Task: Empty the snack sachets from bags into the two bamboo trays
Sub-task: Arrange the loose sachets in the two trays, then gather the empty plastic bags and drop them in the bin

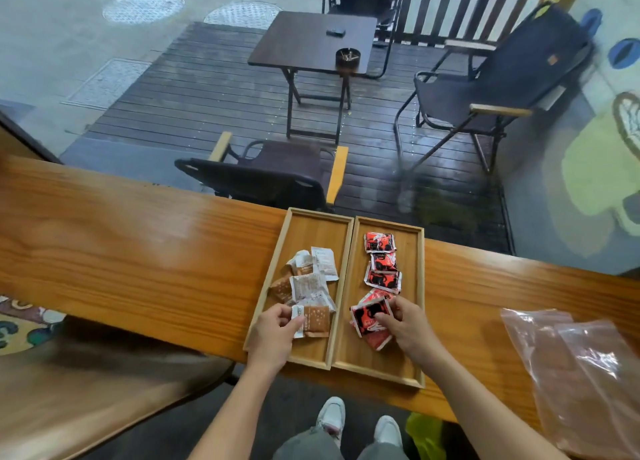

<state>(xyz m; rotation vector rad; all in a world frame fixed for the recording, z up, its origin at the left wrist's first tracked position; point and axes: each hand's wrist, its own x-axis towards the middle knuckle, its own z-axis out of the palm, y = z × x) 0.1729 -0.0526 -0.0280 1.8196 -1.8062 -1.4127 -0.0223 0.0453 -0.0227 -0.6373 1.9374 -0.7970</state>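
Note:
Two bamboo trays lie side by side on the wooden counter. The left tray holds several brown and white sachets. The right tray holds several red and black sachets in a row. My left hand grips a brown sachet at the near end of the left tray. My right hand pinches a red and black sachet at the near end of the right tray. Two flat pink plastic bags lie on the counter to the right.
The wooden counter runs left to right against a glass window. Beyond the glass is a deck with a dark table and folding chairs. A wooden seat sits at my lower left. My feet show below the counter edge.

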